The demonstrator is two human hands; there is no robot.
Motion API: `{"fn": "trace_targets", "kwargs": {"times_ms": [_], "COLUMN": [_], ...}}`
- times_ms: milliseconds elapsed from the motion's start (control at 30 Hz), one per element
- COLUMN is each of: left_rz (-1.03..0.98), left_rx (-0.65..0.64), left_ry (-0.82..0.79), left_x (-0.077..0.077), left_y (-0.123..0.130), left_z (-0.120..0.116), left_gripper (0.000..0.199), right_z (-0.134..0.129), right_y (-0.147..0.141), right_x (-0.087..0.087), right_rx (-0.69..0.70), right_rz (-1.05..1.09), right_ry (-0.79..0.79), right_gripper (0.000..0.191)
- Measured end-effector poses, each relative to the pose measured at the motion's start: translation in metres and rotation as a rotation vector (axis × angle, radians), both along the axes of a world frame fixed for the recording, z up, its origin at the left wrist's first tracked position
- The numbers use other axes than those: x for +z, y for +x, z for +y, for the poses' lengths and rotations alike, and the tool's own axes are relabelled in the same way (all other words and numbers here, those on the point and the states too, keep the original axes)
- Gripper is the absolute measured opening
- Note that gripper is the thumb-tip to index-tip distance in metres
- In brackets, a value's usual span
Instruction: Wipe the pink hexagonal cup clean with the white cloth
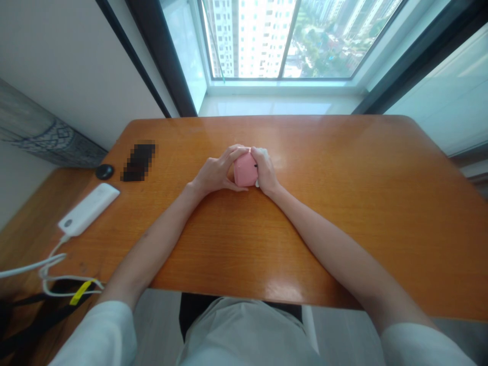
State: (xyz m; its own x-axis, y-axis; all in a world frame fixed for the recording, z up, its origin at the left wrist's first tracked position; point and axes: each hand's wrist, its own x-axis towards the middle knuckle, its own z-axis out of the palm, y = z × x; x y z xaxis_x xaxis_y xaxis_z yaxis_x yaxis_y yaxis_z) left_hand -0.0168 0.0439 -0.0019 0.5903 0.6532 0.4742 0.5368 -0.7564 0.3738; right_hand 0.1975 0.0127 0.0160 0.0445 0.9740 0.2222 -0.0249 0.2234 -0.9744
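Near the middle of the wooden table, both hands are around a small pink box-like object (245,170) with rounded corners. My left hand (220,170) grips it from the left, fingers over its far top edge and thumb along its near edge. From the other side, my right hand (266,170) is closed against its right side, with the fingers curled at the far edge. A small dark mark and a bit of white show at the object's right side, beside my right palm. Exactly what kind of thing it is, I cannot make out.
On the table's left lie a pixelated dark item (138,161), a round black object (104,172) and a white power bank (89,209) with a white cable (46,272). A yellow tag (81,293) sits near the cable. Behind the table (362,203) is a window (282,40).
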Motion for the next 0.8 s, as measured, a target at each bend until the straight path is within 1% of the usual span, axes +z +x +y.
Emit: {"fn": "trace_targets", "kwargs": {"times_ms": [100, 233, 333, 667, 800], "left_rz": [-0.033, -0.049, -0.07, -0.086, -0.068], "left_rx": [0.012, 0.042, 0.039, 0.037, 0.048], "left_ry": [-0.004, -0.042, -0.052, -0.021, -0.024], "left_x": [-0.0041, -0.0044, -0.0045, -0.0067, -0.0064], "left_y": [0.0031, 0.005, 0.0061, 0.0088, 0.0084], "left_z": [-0.0009, -0.003, -0.0042, -0.0039, -0.0043], "left_gripper": [0.13, 0.128, 0.126, 0.124, 0.125], "right_z": [0.0001, 0.001, 0.0016, 0.0026, 0.0026], "right_y": [-0.0006, -0.0009, -0.0006, -0.0002, 0.0001], "right_x": [0.0011, 0.0007, -0.0006, -0.0028, -0.0032], "right_rx": [0.001, -0.004, -0.004, -0.005, -0.003], "right_rz": [-0.001, 0.002, 0.007, 0.047, 0.046], "right_ry": [-0.013, -0.021, -0.034, -0.056, -0.048], "right_gripper": [0.068, 0.07, 0.071, 0.066, 0.069]}}
